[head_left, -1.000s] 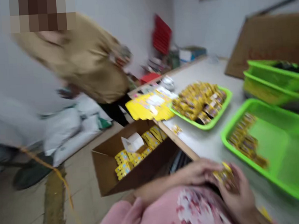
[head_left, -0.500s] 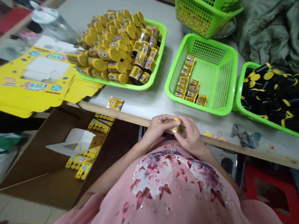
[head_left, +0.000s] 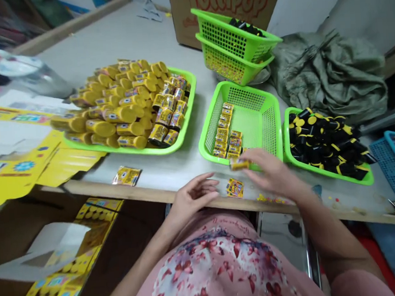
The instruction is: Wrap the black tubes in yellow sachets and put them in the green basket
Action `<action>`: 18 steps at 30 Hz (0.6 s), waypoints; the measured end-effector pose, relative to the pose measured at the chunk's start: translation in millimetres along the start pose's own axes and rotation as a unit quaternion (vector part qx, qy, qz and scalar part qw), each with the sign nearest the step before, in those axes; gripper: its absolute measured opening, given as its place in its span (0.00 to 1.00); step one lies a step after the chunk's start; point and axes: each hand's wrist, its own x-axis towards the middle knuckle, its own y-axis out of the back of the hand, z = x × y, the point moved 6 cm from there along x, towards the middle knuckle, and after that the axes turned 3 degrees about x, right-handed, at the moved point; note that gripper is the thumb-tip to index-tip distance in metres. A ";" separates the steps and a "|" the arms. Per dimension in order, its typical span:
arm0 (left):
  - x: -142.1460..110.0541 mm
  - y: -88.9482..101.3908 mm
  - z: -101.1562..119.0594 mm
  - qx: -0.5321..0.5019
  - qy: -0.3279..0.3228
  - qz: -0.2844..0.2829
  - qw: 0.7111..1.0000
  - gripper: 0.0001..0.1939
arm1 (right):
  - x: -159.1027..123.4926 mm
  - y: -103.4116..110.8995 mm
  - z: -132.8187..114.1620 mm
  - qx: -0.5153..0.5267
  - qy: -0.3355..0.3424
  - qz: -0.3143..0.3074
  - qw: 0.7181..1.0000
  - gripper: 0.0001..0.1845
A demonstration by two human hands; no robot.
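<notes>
My right hand [head_left: 269,168] pinches a small yellow wrapped container [head_left: 239,164] just at the near rim of the middle green basket [head_left: 255,102]. In that basket, several gold-wrapped containers [head_left: 221,137] stand in rows along the left side. My left hand [head_left: 198,192] hovers by the table edge, fingers apart and slightly curled, with nothing in it. Between the hands a printed yellow wrapper [head_left: 235,188] lies on the table. More yellow wrappers [head_left: 127,175] lie farther left, near the edge.
A left green basket [head_left: 190,117] is heaped with yellow-capped containers. At right, another green basket [head_left: 333,177] holds black-and-yellow pieces. Stacked green baskets [head_left: 224,43] stand behind, before a cardboard box [head_left: 183,19]. Yellow printed card [head_left: 47,161] overhangs the table edge at left.
My hands have parted. The right one has moved with the small yellow container from the table edge up to the middle basket; the left has let go and opened. The view has shifted.
</notes>
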 end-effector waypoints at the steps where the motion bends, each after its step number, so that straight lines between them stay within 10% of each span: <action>1: 0.2 9.2 -2.1 0.019 -0.005 0.035 0.999 0.29 | 9.9 8.9 19.5 -0.009 -0.056 0.018 0.998 0.14; 6: 11.1 44.6 -16.7 0.135 -0.034 0.185 0.973 0.24 | 63.0 13.6 111.1 -0.064 -0.311 -0.067 0.946 0.16; 18: 9.7 36.2 -3.0 0.216 -0.144 0.162 0.952 0.15 | 102.2 -28.3 159.7 -0.090 -0.311 -0.141 0.936 0.08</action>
